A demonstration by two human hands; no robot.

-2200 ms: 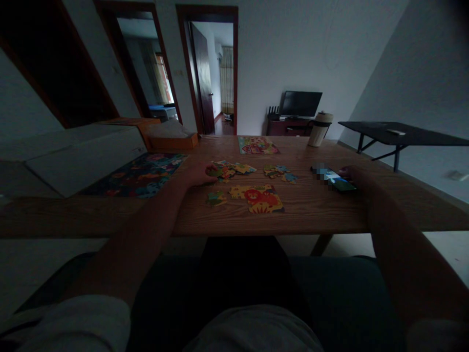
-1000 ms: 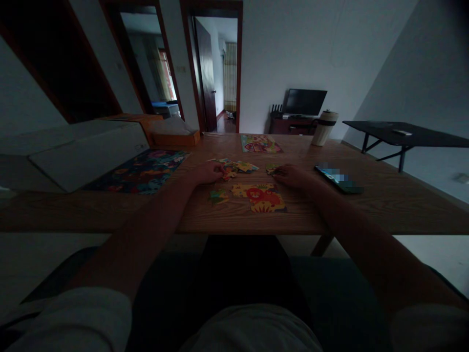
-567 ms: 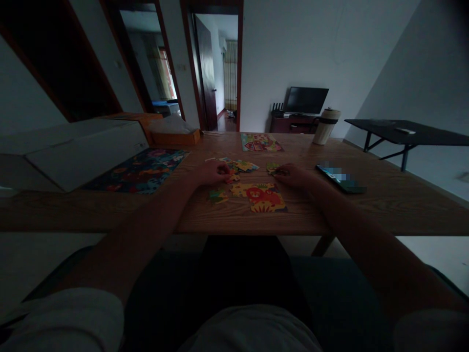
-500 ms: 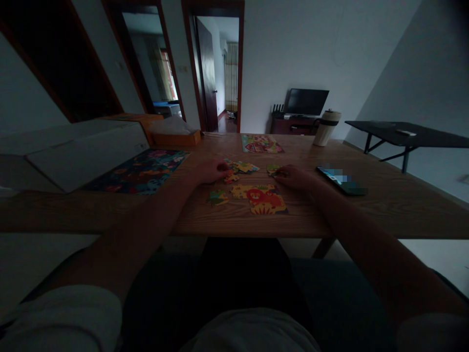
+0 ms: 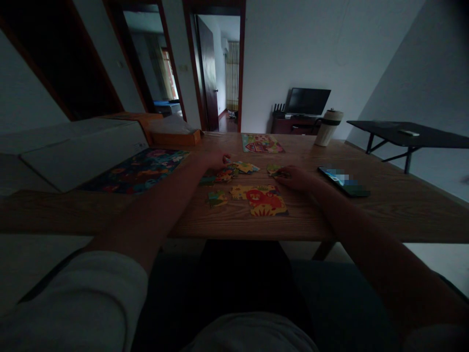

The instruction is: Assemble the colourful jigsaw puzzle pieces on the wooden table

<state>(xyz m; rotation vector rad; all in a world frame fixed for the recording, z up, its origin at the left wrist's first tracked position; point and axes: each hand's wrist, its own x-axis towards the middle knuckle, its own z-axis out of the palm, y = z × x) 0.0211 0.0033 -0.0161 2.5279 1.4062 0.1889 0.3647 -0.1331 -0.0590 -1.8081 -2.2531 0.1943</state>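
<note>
My left hand (image 5: 216, 161) is at the far left edge of a loose pile of jigsaw puzzle pieces (image 5: 246, 167), its fingertips pinched on a small pale puzzle piece (image 5: 227, 160). Across from it, my right hand (image 5: 295, 178) rests on the table with curled fingers on a green and yellow puzzle piece (image 5: 273, 168); the fingers partly cover it. Closer to me lies a partly joined puzzle (image 5: 267, 199) with red animals on yellow. Left of that is a separate green and yellow cluster of pieces (image 5: 217, 197).
A finished-looking picture puzzle (image 5: 262, 143) lies at the table's far side, and a dark colourful one (image 5: 146, 171) at left beside a white box (image 5: 84, 151). An orange tissue box (image 5: 176, 137) stands behind. To the right are a phone (image 5: 342, 182) and a beige tumbler (image 5: 329, 128).
My left hand has moved away from me, from the pile's near left side to its far left edge. Pieces show below the wrist. My right hand stays nearly still.
</note>
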